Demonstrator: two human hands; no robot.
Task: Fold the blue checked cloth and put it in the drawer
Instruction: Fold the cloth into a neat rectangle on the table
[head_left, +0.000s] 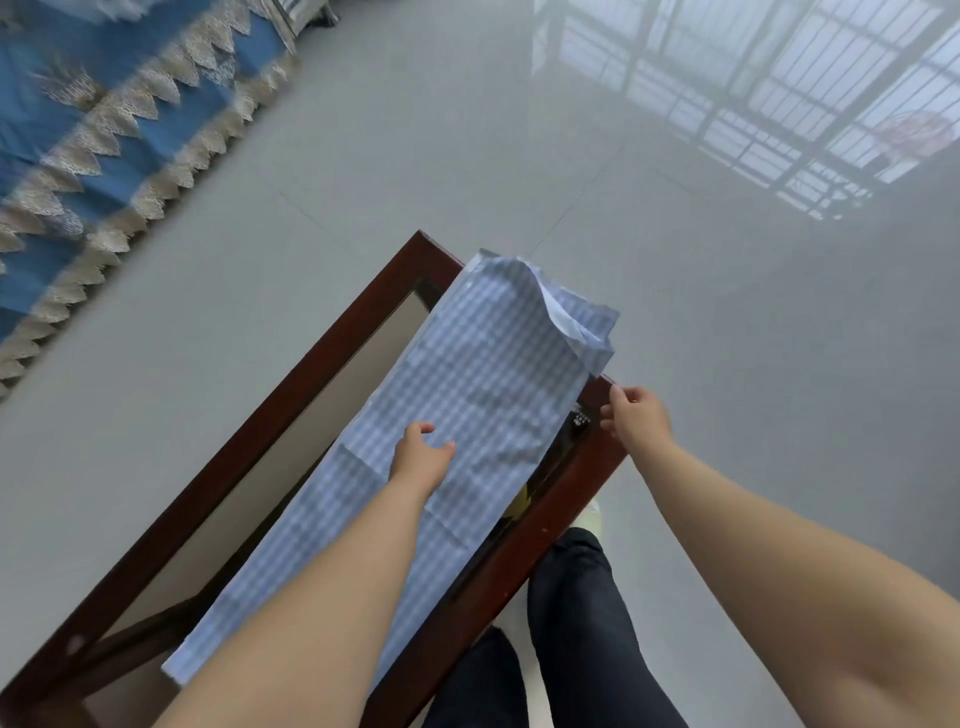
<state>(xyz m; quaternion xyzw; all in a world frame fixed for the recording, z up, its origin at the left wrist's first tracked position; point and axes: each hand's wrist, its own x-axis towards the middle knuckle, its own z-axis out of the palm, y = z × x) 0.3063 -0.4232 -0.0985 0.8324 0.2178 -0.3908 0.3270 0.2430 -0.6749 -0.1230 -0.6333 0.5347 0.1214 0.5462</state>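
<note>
The blue checked cloth (467, 395) lies as a long narrow strip along the glass-topped table (332, 332), which has a dark wood frame. The cloth's far end is rumpled and stands up at the table's far right corner. My left hand (421, 457) hovers over or lightly touches the middle of the strip, fingers relaxed and spread. My right hand (634, 415) is at the table's right rail, just below the raised corner, its fingers loosely curled with thumb and forefinger apart, nothing seen between them. No drawer is in view.
Under the glass by the right rail sit a dark object (579, 418) and something yellow (519, 499). My legs in dark trousers (571, 623) stand against the table's near side. A blue lace-trimmed cover (104, 119) drapes furniture at the far left. Glossy grey floor tiles (727, 364) surround the table.
</note>
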